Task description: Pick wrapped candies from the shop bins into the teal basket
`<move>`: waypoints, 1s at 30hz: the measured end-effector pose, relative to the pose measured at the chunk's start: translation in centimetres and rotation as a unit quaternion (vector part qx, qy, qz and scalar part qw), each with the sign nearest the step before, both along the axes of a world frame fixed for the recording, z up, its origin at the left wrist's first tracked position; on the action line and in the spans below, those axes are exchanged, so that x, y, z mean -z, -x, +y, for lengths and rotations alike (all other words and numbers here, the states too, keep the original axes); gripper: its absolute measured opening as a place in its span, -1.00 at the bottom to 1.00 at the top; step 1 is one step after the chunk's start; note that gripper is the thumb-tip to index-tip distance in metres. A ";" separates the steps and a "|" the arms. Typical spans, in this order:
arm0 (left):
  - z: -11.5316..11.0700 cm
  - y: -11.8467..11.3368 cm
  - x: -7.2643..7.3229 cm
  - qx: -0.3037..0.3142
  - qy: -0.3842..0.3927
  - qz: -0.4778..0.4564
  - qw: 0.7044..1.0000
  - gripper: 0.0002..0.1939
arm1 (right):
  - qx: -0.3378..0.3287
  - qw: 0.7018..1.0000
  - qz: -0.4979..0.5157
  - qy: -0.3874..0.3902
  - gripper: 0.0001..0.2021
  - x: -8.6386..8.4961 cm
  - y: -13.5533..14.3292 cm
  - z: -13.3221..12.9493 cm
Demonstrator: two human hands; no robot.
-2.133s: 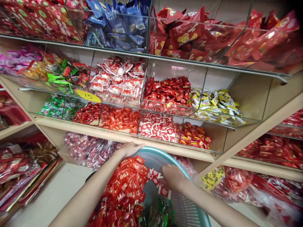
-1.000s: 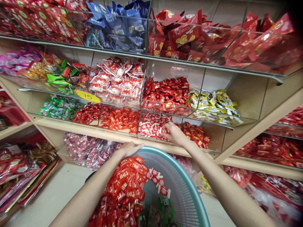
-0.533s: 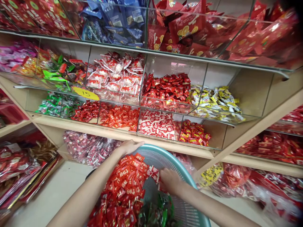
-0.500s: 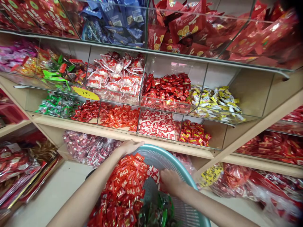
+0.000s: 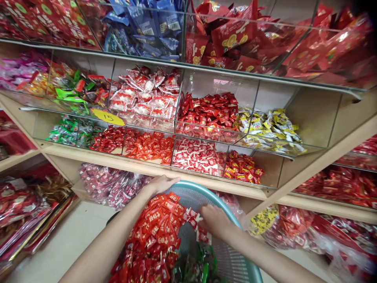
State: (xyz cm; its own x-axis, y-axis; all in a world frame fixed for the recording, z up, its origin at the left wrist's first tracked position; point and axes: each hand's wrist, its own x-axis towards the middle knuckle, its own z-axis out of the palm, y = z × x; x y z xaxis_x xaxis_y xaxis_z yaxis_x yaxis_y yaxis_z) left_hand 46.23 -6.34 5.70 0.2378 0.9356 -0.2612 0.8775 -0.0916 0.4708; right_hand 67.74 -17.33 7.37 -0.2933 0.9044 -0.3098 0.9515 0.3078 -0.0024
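A teal plastic basket (image 5: 250, 259) stands low in front of me, tilted in view. My left hand (image 5: 161, 184) is closed over its far rim, with the thumb along the edge. Inside the basket, my right hand (image 5: 214, 221) is curled with the knuckles up; whatever its fingers hold is hidden. Just left of and beneath those fingers lie small red-and-white wrapped candies (image 5: 191, 216). Red-orange wrapped candies (image 5: 165, 220) heap up on the basket's left side, with darker red candies (image 5: 147, 259) nearer me. Green-wrapped candies (image 5: 203, 261) lie at the bottom.
Behind the basket, a wooden shelf (image 5: 118, 159) carries clear bins of wrapped candies, one with a yellow price tag (image 5: 108, 116) reading 15. Bagged candies (image 5: 112, 184) sit below the shelf at left, and more plastic bags (image 5: 294, 224) lie at lower right.
My right hand has lifted slightly and shifted a little right, showing more red-and-white candies beneath it. My left hand keeps its place on the rim.
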 end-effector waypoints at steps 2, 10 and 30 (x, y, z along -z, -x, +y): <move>0.1 0.1 0.1 0.000 -0.002 -0.003 1.000 -0.25 | -0.004 0.999 0.034 -0.034 -0.73 -2.0 -0.6 1.2; 0.2 0.3 0.4 0.005 -0.011 -0.001 1.000 -0.26 | 0.021 0.979 0.026 -0.203 -0.81 -7.5 -3.2 8.3; -0.3 0.1 -0.4 -0.002 -0.001 0.003 1.000 -0.20 | -0.009 0.974 0.102 -0.203 -0.89 -6.7 -5.3 9.8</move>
State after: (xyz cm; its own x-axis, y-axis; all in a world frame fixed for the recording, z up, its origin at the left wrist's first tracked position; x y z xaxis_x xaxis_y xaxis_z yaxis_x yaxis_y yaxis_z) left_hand 46.12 -6.69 6.08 0.2332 0.9368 -0.2609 0.8804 -0.0895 0.4657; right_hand 73.00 -7.56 14.08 -0.3275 0.9346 0.1386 0.9386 0.3387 -0.0662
